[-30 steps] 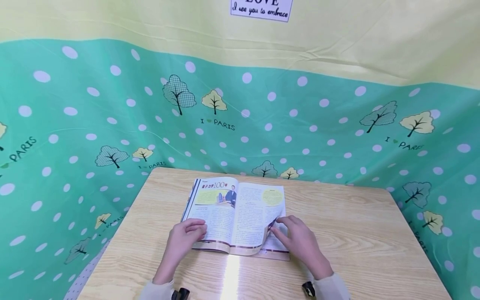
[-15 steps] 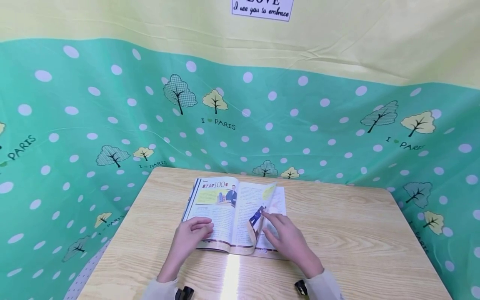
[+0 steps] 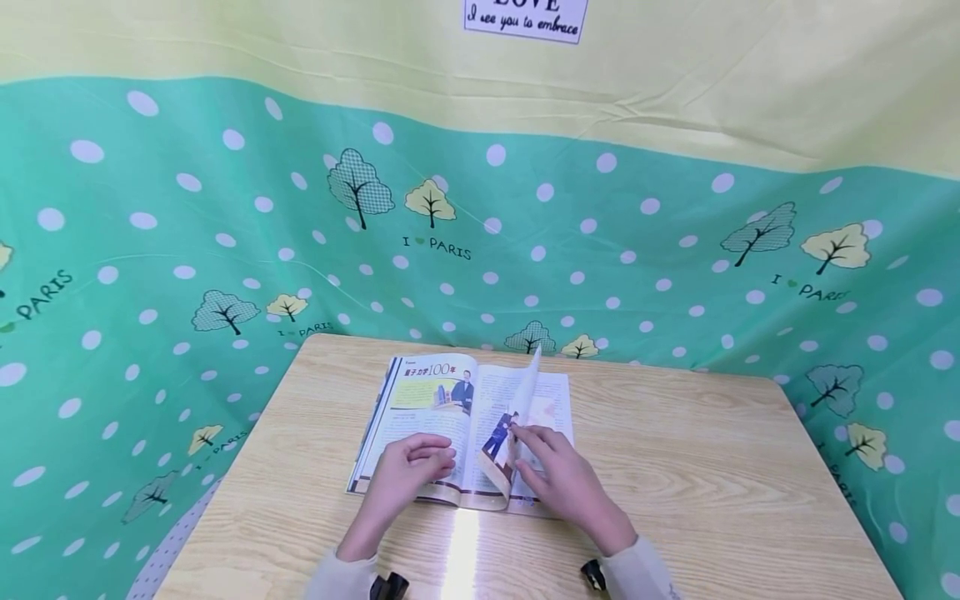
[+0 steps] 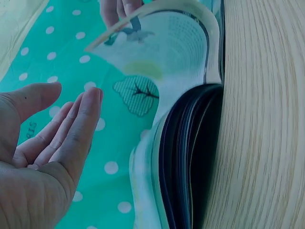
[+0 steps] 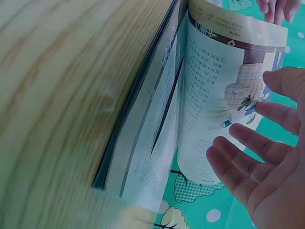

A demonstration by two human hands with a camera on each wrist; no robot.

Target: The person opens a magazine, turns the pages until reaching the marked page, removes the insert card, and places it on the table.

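An open magazine [image 3: 435, 442] lies on the wooden table, its left page showing a headline and a picture of a person in dark clothes. One right-hand leaf [image 3: 497, 442] stands lifted and curls toward the left, an illustration on its underside. My right hand [image 3: 562, 475] touches that underside with its fingertips; in the right wrist view the fingers [image 5: 250, 136] are spread and fairly straight against the raised leaf. Over the lower left page is my left hand [image 3: 408, 471], its fingers loosely bent with nothing between thumb and fingers, as the left wrist view also shows.
The light wooden table [image 3: 697, 475] extends to both sides of the magazine. Behind it hangs a green dotted curtain [image 3: 615, 250] with printed trees and a yellow upper band. A bright light reflection lies on the table's front part.
The right hand has moved left, turning the leaf from a lifted corner to nearly upright. The left hand has shifted right across the left page.
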